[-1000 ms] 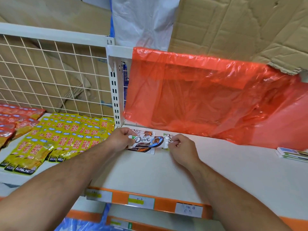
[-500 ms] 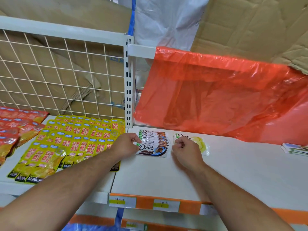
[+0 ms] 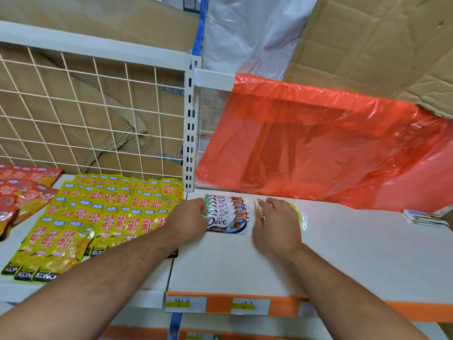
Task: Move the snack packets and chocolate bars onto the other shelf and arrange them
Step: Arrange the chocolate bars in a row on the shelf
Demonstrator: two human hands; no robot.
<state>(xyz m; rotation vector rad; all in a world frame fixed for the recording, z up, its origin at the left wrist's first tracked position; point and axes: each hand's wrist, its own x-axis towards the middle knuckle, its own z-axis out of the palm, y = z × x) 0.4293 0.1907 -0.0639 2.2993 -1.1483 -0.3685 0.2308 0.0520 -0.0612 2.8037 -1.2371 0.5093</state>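
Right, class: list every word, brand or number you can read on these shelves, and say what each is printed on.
"Dove": nearest of the fanned chocolate bars.
"KONCHE", partly hidden: bottom edge of the yellow snack packets.
"双面": red characters on those same packets.
Too small or blurred to read: shelf-edge price labels, red packets, blue print on cardboard.

Stacked chocolate bars [image 3: 228,214]: left ends covered by the curled fingers of the left hand [image 3: 188,214]; only the front bar's name is readable. The right hand [image 3: 277,222] lies over a pale packet [image 3: 300,217]; a yellow corner shows, print hidden. The left forearm [image 3: 110,266] hides part of the yellow packets [image 3: 103,212]. Left edge cuts off the red packets [image 3: 22,190]. Writing on the shelf labels [image 3: 185,304] too small to read. Far right, small boxes [image 3: 424,217] blurred, kind unclear.
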